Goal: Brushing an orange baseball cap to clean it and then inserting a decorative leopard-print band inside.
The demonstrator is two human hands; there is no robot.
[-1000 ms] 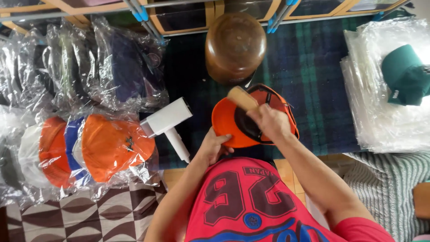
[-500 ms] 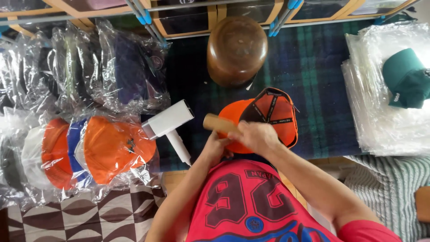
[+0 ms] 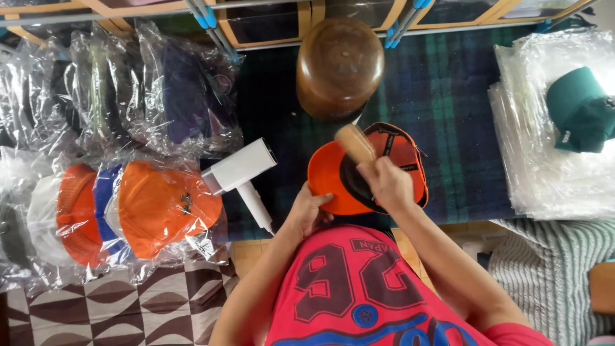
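Right hand (image 3: 386,184) clenched around a short wooden handle (image 3: 356,143), we work over an orange cap (image 3: 333,182) lying upside down on the dark plaid cloth (image 3: 448,115). That handle's long axis slants up and to our left from the fist, its rounded free end stopping just short of the brown wooden dome (image 3: 339,67) that stands farther out on the cloth. Whatever head the tool carries is hidden beneath the fist, so we cannot tell its kind.

Our left hand (image 3: 306,214) grasps the near-left edge of the cap's brim, fingertips pressed on the orange surface. The brim points toward our left, while the crown, with its dark lining and mesh showing, opens to our right, directly under the right hand. Both hands therefore meet on the cap, the left pinning the brim and the right nearer the crown.

Just beside the brim, on our left, lies a white hair dryer (image 3: 242,173), its handle pointing back toward us and close to the left wrist. Beyond it sit orange caps in clear bags (image 3: 160,205) and a row of darker bagged caps (image 3: 186,90). Well apart on our right, a green cap (image 3: 580,109) rests on a stack of clear plastic bags (image 3: 544,173). Bare plaid between the crown and that stack offers the widest free room.
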